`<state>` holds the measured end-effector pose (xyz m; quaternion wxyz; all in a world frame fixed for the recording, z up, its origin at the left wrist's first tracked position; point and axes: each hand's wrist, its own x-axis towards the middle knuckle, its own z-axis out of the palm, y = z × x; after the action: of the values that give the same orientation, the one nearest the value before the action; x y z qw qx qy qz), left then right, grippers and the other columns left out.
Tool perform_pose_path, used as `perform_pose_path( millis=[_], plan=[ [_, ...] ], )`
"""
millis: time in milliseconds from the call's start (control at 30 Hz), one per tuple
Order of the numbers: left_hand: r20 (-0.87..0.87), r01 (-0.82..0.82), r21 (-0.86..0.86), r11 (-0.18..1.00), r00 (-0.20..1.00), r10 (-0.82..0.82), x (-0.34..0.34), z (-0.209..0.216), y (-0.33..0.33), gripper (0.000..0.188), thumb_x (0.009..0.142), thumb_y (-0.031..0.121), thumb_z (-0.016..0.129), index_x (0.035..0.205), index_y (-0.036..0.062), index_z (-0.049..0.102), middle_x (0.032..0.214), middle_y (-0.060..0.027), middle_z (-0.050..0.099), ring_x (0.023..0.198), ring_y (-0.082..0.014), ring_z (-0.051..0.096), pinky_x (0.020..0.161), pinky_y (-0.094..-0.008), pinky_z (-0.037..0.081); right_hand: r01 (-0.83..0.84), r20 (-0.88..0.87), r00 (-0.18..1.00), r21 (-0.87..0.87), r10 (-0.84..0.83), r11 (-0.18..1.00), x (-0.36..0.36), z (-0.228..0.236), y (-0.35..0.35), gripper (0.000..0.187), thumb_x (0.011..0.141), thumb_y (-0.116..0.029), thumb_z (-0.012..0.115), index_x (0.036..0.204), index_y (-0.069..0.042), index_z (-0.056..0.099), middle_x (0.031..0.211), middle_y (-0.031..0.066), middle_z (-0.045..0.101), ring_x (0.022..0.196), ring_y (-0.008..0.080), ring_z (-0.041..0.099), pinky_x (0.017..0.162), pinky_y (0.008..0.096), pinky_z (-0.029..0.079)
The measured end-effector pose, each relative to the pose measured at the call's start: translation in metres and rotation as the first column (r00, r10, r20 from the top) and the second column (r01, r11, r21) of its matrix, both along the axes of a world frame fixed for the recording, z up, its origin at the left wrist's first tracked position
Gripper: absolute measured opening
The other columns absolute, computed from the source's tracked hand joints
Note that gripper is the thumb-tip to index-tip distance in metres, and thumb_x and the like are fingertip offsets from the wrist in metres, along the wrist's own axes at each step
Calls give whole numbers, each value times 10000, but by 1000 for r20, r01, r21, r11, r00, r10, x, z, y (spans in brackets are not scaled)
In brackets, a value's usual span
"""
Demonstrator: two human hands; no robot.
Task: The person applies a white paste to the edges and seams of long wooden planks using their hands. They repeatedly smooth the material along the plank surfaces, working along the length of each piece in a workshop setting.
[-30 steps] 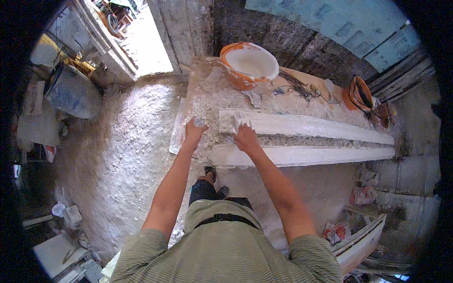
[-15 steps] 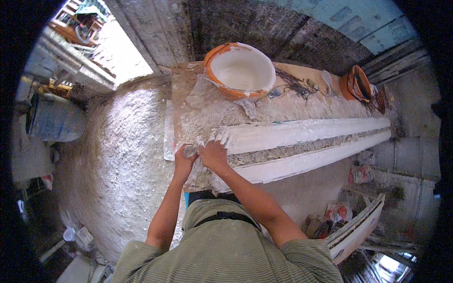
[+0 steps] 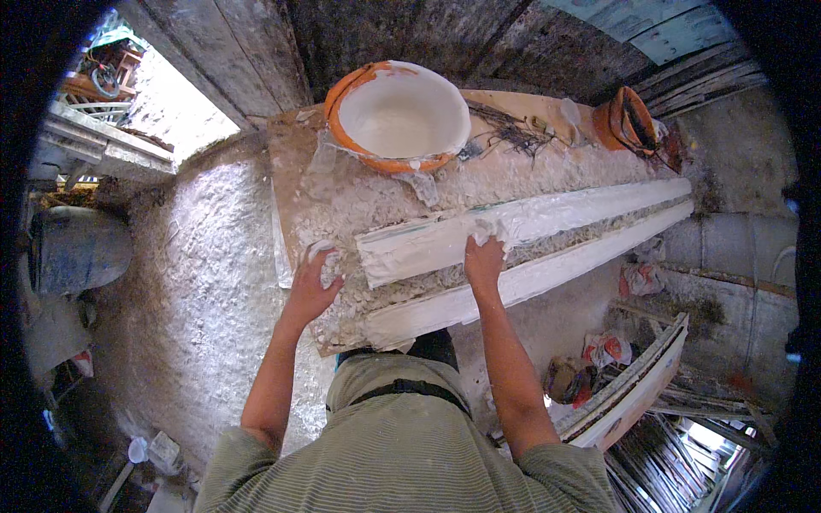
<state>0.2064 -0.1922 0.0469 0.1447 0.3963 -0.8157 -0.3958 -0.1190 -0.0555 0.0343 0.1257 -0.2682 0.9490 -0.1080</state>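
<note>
Two long white plaster-coated bars lie side by side on the worktable, the far bar and the near bar. My right hand is on the far bar, its fingers closed on a soft white wad that looks wet with plaster. Beside the left end of that bar, my left hand is curved over the crumb-strewn board, thumb and fingers apart. White paste coats its fingertips, and nothing clearly held shows between them. Beyond the bars stands an orange-rimmed basin with creamy white liquid inside.
A smaller orange bucket stands at the table's far right, with dark tangled strands left of it. Plaster crumbs cover the worktable. A blue barrel stands at left; a long board leans at lower right.
My hands were together at the far bar's left end. The right has moved right along the bar with the white wad; the left has moved slightly left and opened. The view has shifted.
</note>
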Motion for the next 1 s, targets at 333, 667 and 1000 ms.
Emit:
perform_pose_path(
  millis=[333,667,1000],
  plan=[
    [123,-239,299,924,970,211,-49,4,-14,510,834,213,712,1274,17,545,1108,-246,654,1075,-381,626,936,-416,481,-456,286,855,17,433,890,81,4,-35,585,889,-401,602,1121,136,592,1234,378,511,1147,502,525,998,575,410],
    [-66,-156,430,889,977,203,-108,36,6,345,819,133,759,1118,18,631,1011,-136,687,964,-214,637,865,-346,495,-346,435,852,52,291,937,35,35,-25,597,935,-393,531,1209,137,549,1251,360,485,1154,520,516,1010,608,384],
    [-200,109,308,945,979,-48,-233,11,65,325,820,116,730,1113,43,610,1035,-153,666,1016,-258,621,926,-359,472,-42,184,980,-171,74,984,-49,-1,12,583,844,-382,666,1181,89,597,1133,323,596,1105,458,567,963,546,445]
  ],
)
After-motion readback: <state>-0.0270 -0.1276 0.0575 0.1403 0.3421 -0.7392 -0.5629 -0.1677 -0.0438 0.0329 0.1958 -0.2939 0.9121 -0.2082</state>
